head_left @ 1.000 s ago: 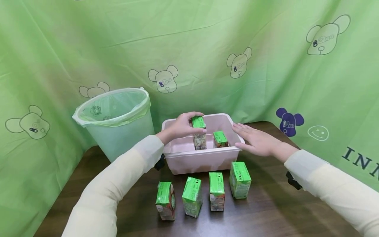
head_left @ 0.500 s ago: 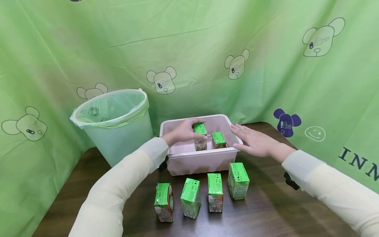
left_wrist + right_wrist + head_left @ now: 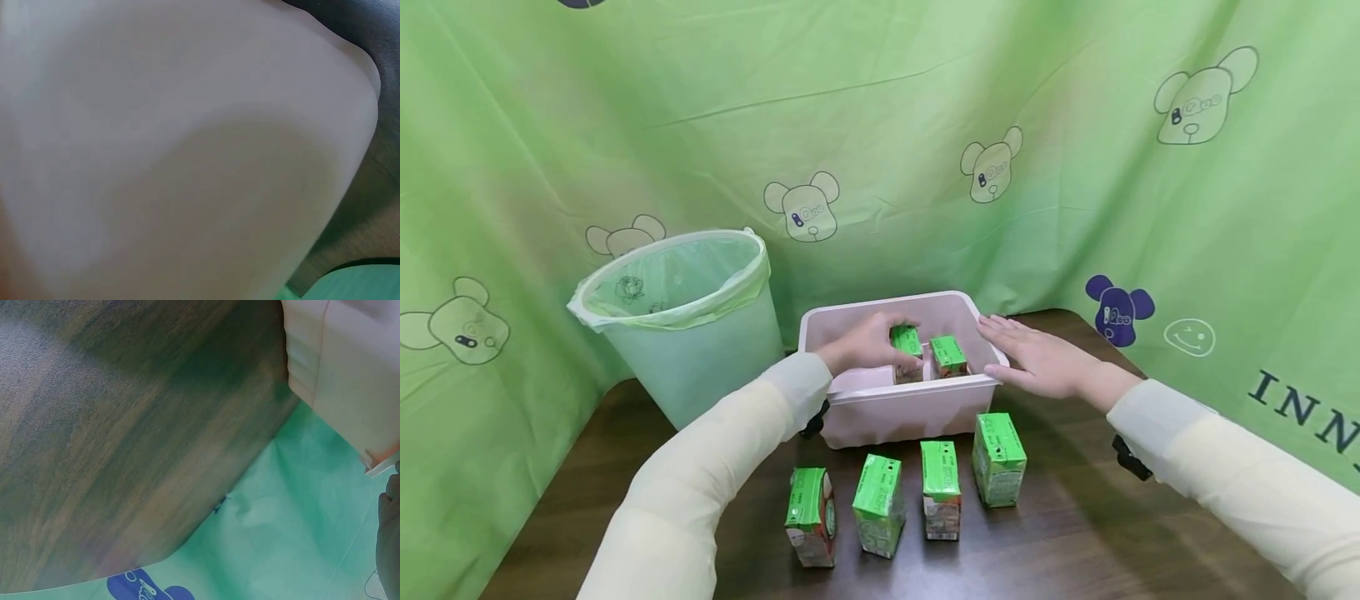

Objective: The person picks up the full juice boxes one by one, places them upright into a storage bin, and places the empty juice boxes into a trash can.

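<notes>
Inside the pink plastic bin (image 3: 910,417), my left hand (image 3: 872,342) holds a green-topped drink carton (image 3: 906,340) between thumb and fingers, low near the bin's floor. A second drink carton (image 3: 948,354) stands just right of it in the bin. My right hand (image 3: 1037,354) rests with straight fingers against the bin's right rim. The left wrist view is mostly filled by the pale bin wall (image 3: 187,125). In the right wrist view the bin's outer side (image 3: 350,375) shows, with part of the right hand (image 3: 390,531) at the edge.
Several cartons stand in a row in front of the bin, among them a left one (image 3: 811,517) and a right one (image 3: 1000,458). A lined waste bin (image 3: 700,358) stands at the left. Green curtain (image 3: 880,125) hangs behind the dark wooden table (image 3: 1060,533).
My left hand has lowered the carton deeper into the pink bin, beside the other carton. The right hand stays at the rim. The whole head view has shifted slightly.
</notes>
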